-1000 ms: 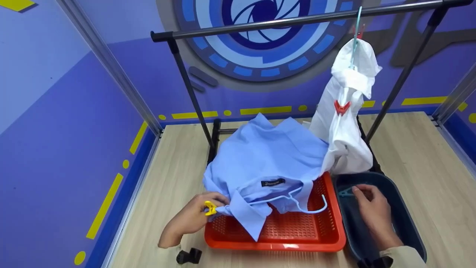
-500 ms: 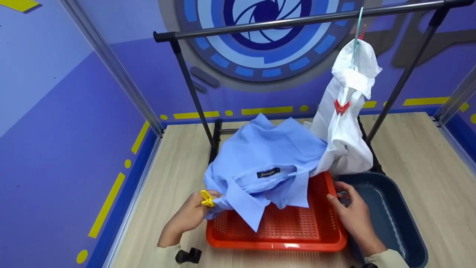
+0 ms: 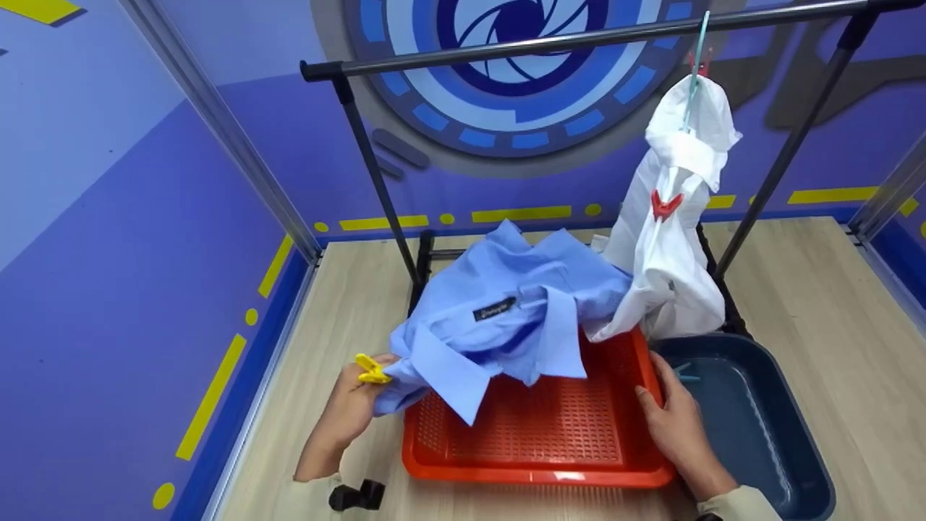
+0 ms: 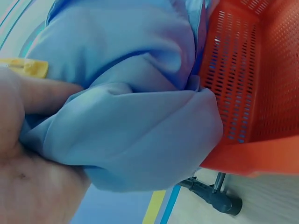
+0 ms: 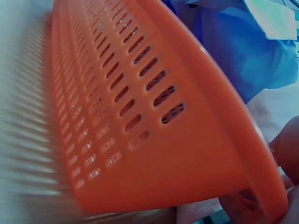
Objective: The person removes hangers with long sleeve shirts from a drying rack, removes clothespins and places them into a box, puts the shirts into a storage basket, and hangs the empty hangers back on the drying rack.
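My left hand (image 3: 347, 405) holds a bunched shoulder of the blue shirt (image 3: 463, 329), beside a yellow clothespin (image 3: 372, 369) clipped on the cloth. In the left wrist view the blue fabric (image 4: 145, 130) bulges out between thumb and fingers. Collar up, the shirt drapes over the back of the red basket (image 3: 535, 477). My right hand (image 3: 680, 427) grips that basket's right rim, thumb inside and fingers outside. The right wrist view shows the basket's slotted wall (image 5: 168, 163) close up, with part of the hand at its rim. No hanger shows in the shirt's collar.
A dark tray (image 3: 767, 405) with a teal clothespin (image 3: 686, 374) stands right of the basket. Behind is a clothes rack (image 3: 535, 47), from which a white shirt (image 3: 680, 239) hangs on a teal hanger (image 3: 699, 58) with a red clothespin (image 3: 665, 206).
My right hand has moved left from the dark tray onto the basket rim. My left hand has shifted left and up, drawing the blue shirt along. The light blue hanger has gone from sight.
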Demonstrator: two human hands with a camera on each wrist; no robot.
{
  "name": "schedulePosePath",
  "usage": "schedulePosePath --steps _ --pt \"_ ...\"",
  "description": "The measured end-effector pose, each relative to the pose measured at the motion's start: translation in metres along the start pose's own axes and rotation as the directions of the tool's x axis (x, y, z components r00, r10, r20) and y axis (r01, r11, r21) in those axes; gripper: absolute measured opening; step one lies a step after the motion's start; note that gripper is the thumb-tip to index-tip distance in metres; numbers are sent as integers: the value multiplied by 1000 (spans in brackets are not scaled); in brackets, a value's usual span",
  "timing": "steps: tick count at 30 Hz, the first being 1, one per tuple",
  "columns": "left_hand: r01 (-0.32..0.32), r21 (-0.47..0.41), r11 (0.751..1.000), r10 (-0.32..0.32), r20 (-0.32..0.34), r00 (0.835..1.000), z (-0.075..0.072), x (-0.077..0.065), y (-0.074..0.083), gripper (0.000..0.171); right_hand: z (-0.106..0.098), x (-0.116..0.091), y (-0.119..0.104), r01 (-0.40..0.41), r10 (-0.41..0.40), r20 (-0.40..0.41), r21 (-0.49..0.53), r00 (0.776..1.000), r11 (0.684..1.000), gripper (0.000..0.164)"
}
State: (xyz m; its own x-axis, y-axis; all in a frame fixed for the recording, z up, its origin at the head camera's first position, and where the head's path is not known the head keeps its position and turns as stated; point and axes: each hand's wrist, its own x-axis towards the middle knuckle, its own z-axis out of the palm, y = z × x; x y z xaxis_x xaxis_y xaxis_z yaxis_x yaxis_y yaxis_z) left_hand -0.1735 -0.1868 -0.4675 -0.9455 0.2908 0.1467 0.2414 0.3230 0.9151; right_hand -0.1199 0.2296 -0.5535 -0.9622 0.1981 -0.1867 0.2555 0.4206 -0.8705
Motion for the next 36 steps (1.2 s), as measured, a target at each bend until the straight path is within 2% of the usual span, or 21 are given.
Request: schedulePosePath --steps 5,9,11,15,19,21,23,25,28,32,34,36 --pt "-18 -69 997 8 -138 990 -3 3 3 27 0 0 1 -12 12 7 11 1000 1000 65" --pt "-66 -44 997 57 -196 979 -5 4 5 26 0 1 1 -33 32 23 26 999 999 65" --pt "-101 -29 994 92 -235 968 -5 4 6 25 0 1 1 -36 35 25 28 999 999 65" --pt "-191 2 982 182 -323 929 -3 5 8 26 0 1 2 -38 37 38 31 999 999 66" --pt "-277 85 957 288 -390 875 -1 5 11 27 1 0 2 -25 25 25 25 999 999 65" --pt "-283 138 949 315 -424 849 0 5 13 26 1 0 2 -21 21 20 27 1000 999 65" --pt "-264 182 947 319 -453 832 2 4 16 26 2 0 2 -22 21 15 29 1000 999 65" --pt "-213 224 951 297 -469 832 5 4 19 29 2 0 2 -28 27 24 35 999 999 65" --pt "-167 314 935 302 -453 839 13 2 26 34 1 0 2 -26 25 23 43 999 999 65" --pt "-179 472 864 383 -383 840 28 1 36 31 1 0 2 -17 16 12 43 1000 999 64" --pt "-197 531 824 422 -344 839 35 0 40 26 1 0 2 -15 15 8 40 1000 999 64" --pt "-218 562 798 445 -305 842 41 0 44 24 1 -1 2 -16 15 10 36 1000 999 64"
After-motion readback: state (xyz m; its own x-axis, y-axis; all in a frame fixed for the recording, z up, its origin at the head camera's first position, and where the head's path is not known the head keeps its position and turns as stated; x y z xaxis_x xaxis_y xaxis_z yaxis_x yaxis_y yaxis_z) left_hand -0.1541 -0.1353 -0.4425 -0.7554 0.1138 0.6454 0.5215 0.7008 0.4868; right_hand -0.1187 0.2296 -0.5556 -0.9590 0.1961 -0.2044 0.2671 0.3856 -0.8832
